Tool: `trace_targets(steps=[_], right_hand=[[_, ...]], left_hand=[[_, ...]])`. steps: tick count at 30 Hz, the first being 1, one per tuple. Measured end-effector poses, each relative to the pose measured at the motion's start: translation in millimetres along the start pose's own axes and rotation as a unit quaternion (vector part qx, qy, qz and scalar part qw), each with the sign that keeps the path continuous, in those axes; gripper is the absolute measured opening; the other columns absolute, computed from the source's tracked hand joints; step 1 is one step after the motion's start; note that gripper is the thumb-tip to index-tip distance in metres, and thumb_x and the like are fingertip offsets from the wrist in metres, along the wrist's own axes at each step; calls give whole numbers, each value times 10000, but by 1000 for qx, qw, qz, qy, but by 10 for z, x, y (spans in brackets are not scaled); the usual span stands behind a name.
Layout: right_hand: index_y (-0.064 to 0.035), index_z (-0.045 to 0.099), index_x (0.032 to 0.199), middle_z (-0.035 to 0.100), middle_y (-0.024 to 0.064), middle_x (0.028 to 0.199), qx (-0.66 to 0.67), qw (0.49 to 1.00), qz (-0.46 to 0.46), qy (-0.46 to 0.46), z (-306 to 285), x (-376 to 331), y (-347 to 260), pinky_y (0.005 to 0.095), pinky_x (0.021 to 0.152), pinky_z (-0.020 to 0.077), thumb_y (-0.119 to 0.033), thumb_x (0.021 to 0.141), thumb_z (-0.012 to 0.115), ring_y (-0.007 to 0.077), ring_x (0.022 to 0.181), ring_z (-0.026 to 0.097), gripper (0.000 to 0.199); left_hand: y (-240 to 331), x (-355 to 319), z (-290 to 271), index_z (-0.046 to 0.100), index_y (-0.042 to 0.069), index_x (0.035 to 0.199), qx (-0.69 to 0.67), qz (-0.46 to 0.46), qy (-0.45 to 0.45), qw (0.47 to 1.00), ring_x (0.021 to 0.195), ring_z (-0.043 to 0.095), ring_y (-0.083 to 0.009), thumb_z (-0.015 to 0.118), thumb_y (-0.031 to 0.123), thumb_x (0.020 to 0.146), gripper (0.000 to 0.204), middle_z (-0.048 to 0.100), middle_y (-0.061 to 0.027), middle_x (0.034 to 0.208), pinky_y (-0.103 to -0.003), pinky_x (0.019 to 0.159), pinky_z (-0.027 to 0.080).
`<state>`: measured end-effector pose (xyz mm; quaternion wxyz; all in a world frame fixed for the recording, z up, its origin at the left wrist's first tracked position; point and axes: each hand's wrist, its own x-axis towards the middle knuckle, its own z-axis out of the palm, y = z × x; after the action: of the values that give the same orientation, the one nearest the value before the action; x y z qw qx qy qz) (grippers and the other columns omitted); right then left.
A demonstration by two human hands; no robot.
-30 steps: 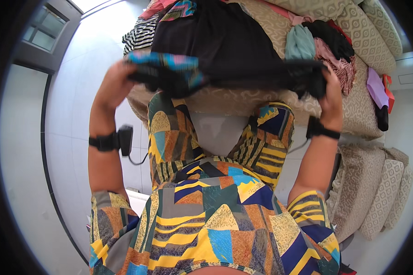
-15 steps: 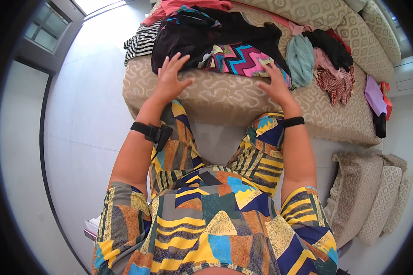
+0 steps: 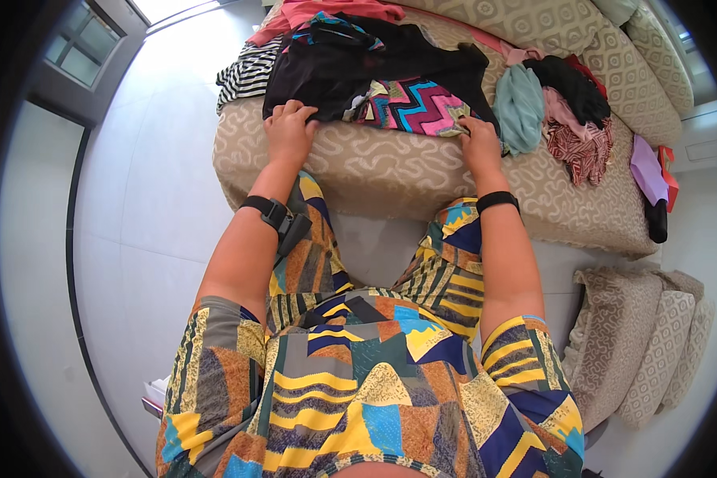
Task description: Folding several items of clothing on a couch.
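A black garment (image 3: 327, 76) lies spread out on the beige patterned sofa (image 3: 390, 175), near its front edge, with a zigzag panel (image 3: 418, 107) of pink, turquoise and dark bands along its near side. The left hand (image 3: 290, 131) rests at the garment's near left corner, fingers bent over the black cloth; the right hand (image 3: 480, 145) is at the near right end of the zigzag panel, thumb and fingers close together on its edge. The hands are well apart, and I cannot tell whether either one pinches the fabric or only presses on it. Both wrists wear black straps (image 3: 498, 201). Beyond the garment's left side lie a black-and-white striped cloth (image 3: 245, 78) and a coral cloth (image 3: 327, 11). Just beside its right end is a pale teal cloth (image 3: 520, 115), next to a black cloth (image 3: 572, 89) and a red-and-white patterned one (image 3: 580, 150).
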<state>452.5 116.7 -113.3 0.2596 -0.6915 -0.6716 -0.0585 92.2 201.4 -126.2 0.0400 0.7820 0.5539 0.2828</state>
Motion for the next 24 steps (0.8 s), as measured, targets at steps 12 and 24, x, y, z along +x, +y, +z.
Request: trace_targets(steps=[12, 24], right_hand=[[-36, 577, 931, 601, 150, 784, 152, 976, 125, -99, -589, -381, 140, 385, 670, 440, -85, 876, 563, 309, 748, 574, 75], [-7, 581, 972, 571, 5, 819, 343, 917, 177, -95, -1476, -744, -235, 221, 713, 407, -116, 941, 548, 66, 768, 483, 118]], left_hand=[[-353, -171, -72, 631, 41, 914, -215, -48, -33, 975, 869, 571, -301, 595, 163, 883, 131, 609, -127, 855, -379, 774, 455], [-296, -333, -1432, 615, 66, 972, -477, -173, -217, 834, 783, 518, -27, 535, 252, 984, 203, 554, 58, 840, -206, 726, 444]])
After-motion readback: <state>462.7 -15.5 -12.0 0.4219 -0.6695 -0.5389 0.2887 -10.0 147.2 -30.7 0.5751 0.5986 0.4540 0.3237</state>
